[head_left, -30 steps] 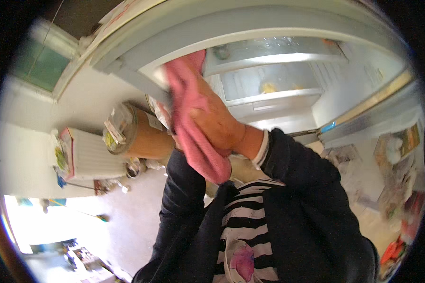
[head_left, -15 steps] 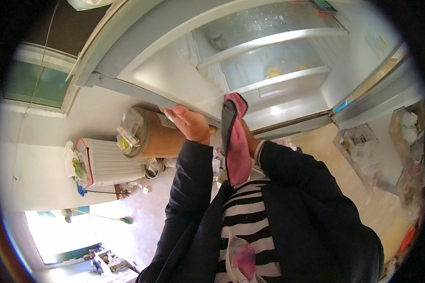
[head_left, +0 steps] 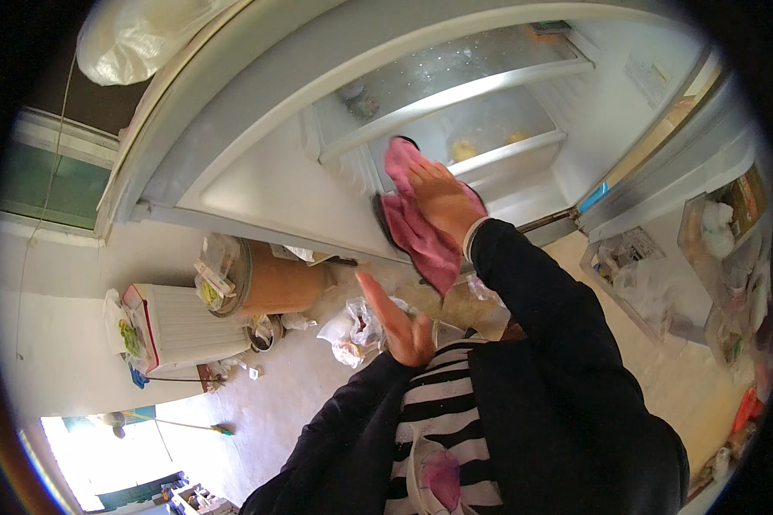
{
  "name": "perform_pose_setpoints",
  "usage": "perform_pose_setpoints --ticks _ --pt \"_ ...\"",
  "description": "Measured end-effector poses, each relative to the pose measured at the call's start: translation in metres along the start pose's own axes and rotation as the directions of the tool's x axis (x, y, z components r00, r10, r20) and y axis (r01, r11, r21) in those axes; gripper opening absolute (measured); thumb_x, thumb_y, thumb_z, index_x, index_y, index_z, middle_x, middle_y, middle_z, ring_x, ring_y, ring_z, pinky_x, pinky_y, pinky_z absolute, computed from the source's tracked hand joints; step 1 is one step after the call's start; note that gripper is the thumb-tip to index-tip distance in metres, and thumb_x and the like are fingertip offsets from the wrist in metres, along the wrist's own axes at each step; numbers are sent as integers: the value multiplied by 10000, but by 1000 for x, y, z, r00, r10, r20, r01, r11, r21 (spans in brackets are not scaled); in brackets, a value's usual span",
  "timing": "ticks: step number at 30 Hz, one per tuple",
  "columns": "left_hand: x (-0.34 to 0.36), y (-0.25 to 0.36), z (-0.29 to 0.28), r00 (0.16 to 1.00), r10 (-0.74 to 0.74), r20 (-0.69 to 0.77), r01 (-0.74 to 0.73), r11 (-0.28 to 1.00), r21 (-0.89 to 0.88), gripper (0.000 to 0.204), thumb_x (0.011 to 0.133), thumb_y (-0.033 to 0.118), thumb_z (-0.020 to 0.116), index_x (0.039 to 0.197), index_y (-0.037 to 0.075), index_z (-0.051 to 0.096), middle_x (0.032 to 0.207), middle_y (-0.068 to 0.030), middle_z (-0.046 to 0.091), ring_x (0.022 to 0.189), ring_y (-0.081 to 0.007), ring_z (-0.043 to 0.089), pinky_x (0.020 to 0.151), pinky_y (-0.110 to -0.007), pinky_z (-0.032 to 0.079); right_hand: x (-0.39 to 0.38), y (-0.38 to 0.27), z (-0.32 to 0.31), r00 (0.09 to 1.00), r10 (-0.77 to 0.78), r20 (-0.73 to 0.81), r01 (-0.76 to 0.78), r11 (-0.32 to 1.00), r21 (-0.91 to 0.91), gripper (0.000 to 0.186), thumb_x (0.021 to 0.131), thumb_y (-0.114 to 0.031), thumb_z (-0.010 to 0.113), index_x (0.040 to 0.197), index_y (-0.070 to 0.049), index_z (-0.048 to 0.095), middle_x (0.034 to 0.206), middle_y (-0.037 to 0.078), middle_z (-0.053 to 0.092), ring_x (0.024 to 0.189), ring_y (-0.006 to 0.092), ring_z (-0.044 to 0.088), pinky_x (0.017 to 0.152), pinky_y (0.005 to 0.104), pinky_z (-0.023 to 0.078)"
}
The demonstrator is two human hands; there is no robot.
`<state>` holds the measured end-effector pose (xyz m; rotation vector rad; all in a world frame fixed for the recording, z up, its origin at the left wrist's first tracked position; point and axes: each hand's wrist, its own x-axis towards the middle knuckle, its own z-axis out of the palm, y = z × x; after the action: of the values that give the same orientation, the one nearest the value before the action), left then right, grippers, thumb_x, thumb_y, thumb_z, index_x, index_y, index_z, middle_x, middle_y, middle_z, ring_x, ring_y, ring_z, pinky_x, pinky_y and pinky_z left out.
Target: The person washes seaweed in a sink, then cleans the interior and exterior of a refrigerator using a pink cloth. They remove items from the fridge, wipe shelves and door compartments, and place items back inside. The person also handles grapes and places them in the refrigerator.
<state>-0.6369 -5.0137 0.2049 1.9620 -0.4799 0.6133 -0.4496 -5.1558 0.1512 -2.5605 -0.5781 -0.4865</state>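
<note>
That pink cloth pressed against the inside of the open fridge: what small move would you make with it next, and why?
Probably slide the pink cloth a little further along the fridge's inner wall. The right hand lies flat on the cloth, pressing it to the wall near the shelves, and much of the white wall beside it lies bare. The left hand hangs open and holds nothing.
</note>
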Motion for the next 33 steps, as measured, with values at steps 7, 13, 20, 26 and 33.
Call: perform_pose_setpoints --ticks 7,13,20,26,33 --pt "85 -62 63 823 -88 561 -207 874 440 657 919 248 552 1498 99 278 1552 -204 223 1427 -390 239 1128 -578 213 -41 101 -10 992 124 -22 -124 935 -331 581 851 -280 603 1391 -100 484 1472 94 446 1376 238 390 1127 504 262" --pt "84 -127 131 850 -75 522 -305 736 604 688 910 359 597 1493 147 298 1560 -165 234 1435 -295 252 1129 -570 208 -63 175 -66 903 397 -165 -426 769 -477 556 879 -334 570 1340 -29 502 1427 155 471 1347 285 408 1103 497 306" --pt "120 -160 162 863 -119 492 -329 606 724 543 873 303 582 1333 26 501 1507 -151 371 1397 -271 340 1139 -542 227 10 118 9 920 226 -321 -268 959 -95 515 816 -346 601 1183 15 600 1280 218 552 1247 350 479 1077 454 339" --pt "99 -182 110 931 -266 250 -35 615 788 538 917 313 548 1361 23 461 1456 -171 432 1389 -313 350 1132 -529 249 -18 108 -30 982 187 -17 -188 979 -83 641 847 -440 607 1310 -5 521 1445 175 436 1376 275 356 1142 468 239" --pt "134 -181 165 936 -108 335 -186 656 732 585 918 407 558 1339 7 489 1382 -226 498 1324 -367 424 1090 -514 293 -18 183 -46 874 429 -227 -472 861 -190 724 829 -385 630 1396 15 424 1467 213 400 1384 347 338 1148 489 235"
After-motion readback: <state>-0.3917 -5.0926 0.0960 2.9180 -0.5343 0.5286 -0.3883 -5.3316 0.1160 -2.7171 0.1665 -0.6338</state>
